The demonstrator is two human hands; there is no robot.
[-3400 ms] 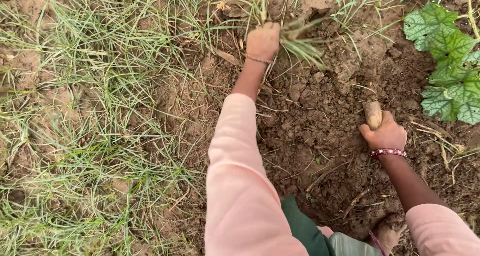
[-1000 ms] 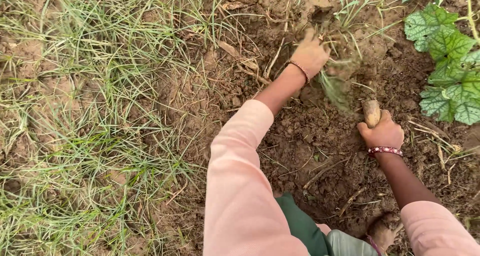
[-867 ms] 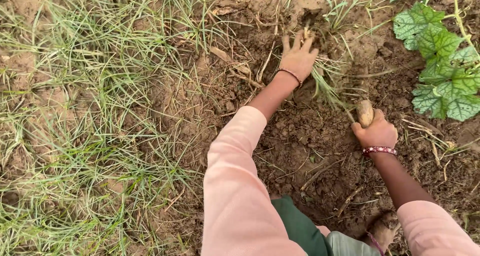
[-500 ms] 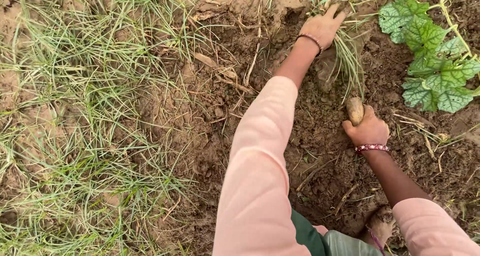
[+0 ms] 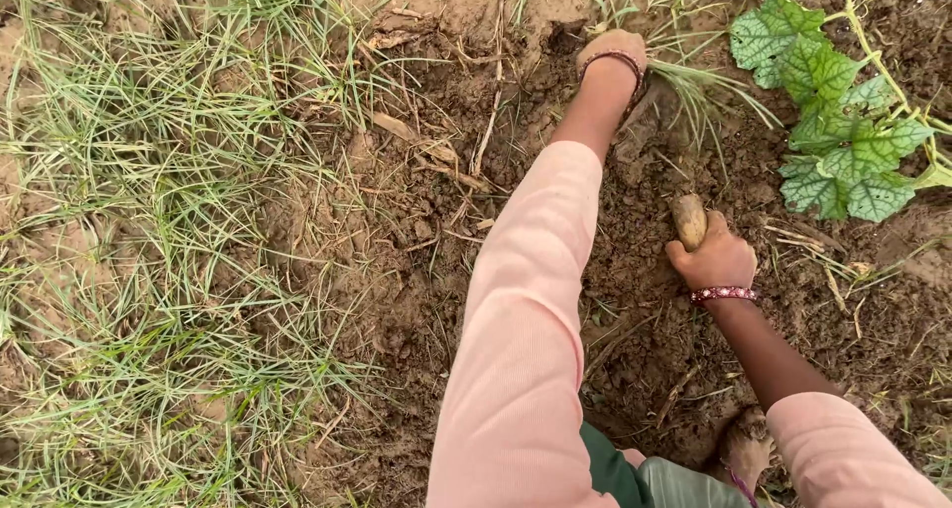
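Left hand [image 5: 613, 52] is closing around a grass tuft [image 5: 694, 82] at the top of the dug soil [image 5: 654, 339]; right hand [image 5: 716, 260] is gripping a wooden handle [image 5: 688, 219] upright beside a leafy vine [image 5: 833, 102].

Left hand [image 5: 612, 50] fingers behind grass

- This is an outdoor garden or field plot, with ground of dark brown, loose, crumbly soil [image 5: 635, 349] and no floor.
- Left of that dug soil, thin green and straw-coloured grass tufts [image 5: 169, 270] spread over paler dry earth.
- At the soil's upper right, a trailing vine with broad, lobed, pale-veined green leaves [image 5: 823, 121] grows.
- Dry brown roots and stalks [image 5: 446, 161] lie scattered on the soil's upper left edge.
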